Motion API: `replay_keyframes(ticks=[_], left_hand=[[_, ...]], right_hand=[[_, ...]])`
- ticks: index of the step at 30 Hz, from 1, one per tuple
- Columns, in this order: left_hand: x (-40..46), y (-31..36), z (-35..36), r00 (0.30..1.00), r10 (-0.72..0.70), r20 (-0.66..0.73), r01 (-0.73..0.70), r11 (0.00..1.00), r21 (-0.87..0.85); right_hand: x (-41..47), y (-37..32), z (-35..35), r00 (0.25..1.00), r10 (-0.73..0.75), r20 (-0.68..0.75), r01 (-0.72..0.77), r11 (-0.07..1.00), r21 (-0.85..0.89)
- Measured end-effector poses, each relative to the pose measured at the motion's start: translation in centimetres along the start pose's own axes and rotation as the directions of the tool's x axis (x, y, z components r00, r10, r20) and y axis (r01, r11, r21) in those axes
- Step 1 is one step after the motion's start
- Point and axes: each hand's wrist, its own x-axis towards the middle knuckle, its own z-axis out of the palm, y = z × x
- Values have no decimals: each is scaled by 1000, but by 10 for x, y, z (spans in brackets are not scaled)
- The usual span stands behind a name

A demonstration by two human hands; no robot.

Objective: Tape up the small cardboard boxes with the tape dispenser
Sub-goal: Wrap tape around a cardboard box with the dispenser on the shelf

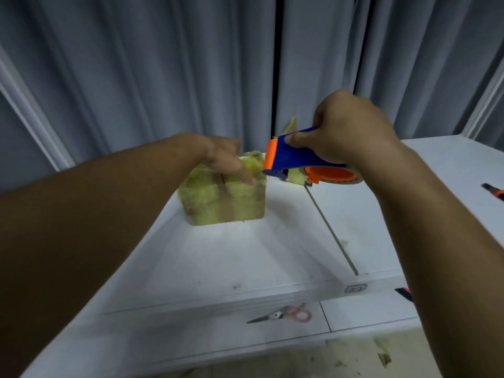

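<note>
A small cardboard box (226,199), wrapped in wrinkled yellowish-clear tape with brown card showing through in a band down its middle, sits on the white counter (245,257) at about ten o'clock from the counter's centre, close to the grey pleated curtain (163,64) behind it. The person's left hand (227,159) lies on the box's top, fingers stretched out fairly straight and pressing down, the fingertips reaching the box's right edge.

At two o'clock from the box, the right hand (346,132) is wrapped tight around the handle of a blue plastic tape dispenser with orange trim (297,159), thumb laid along its side. The dispenser is held in the air, its orange-capped end almost against the left fingertips and just above the box's top right corner. The orange hub and tape roll hang beneath the wrist. A loose strip of yellowish tape (291,127) sticks up behind the dispenser; motion blur hides where it is attached.

A dark seam (332,230) runs across the counter from under the dispenser towards five o'clock. On a lower white ledge at six o'clock lies a pair of pink-handled scissors (283,315), blades together, pointing to nine o'clock. At the far right edge, at three o'clock, an orange-and-black tool (493,190) pokes into view.
</note>
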Motion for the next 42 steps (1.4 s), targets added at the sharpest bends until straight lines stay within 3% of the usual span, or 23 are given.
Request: replay_keyframes(ticks=[3, 6, 10, 13, 16, 20, 22, 27, 36, 40, 42], left_hand=[[-24, -10, 4, 990, -131, 44, 135, 986, -102], [-42, -20, 20, 967, -255, -16, 239, 923, -301], [-57, -26, 41, 947, -315, -57, 243, 822, -515], [-68, -32, 45, 947, -321, 19, 256, 717, -649], [-77, -32, 50, 942, -335, 1, 242, 678, -694], [-77, -31, 61, 889, -416, -193, 198, 728, -656], [-78, -30, 63, 880, -426, -212, 207, 744, -636], [-100, -40, 58, 905, -385, -178, 212, 773, -598], [-119, -66, 84, 961, -106, -254, -98, 732, -674], [-118, -66, 97, 911, -38, -411, -262, 716, -647], [-115, -66, 102, 865, -4, -502, -320, 765, -558]], right_hand=[[-20, -2, 9, 1000, 16, -20, -15, 999, 40], [-38, -4, 22, 1000, 20, -16, -19, 996, 87], [-54, -2, 38, 1000, -4, 27, -1, 989, 151], [-60, -3, 32, 998, -25, 58, 13, 982, 187], [-64, -6, 24, 994, -51, 98, 26, 970, 242], [-69, -9, 21, 993, -73, 93, 42, 954, 298], [-70, -11, 18, 993, -75, 91, 42, 946, 322], [-74, -12, 14, 990, -74, 116, 26, 928, 371], [-80, -11, 4, 979, -88, 182, -4, 892, 451], [-84, -12, 2, 963, -124, 238, -9, 871, 491], [-84, -14, 4, 958, -129, 258, -18, 866, 500]])
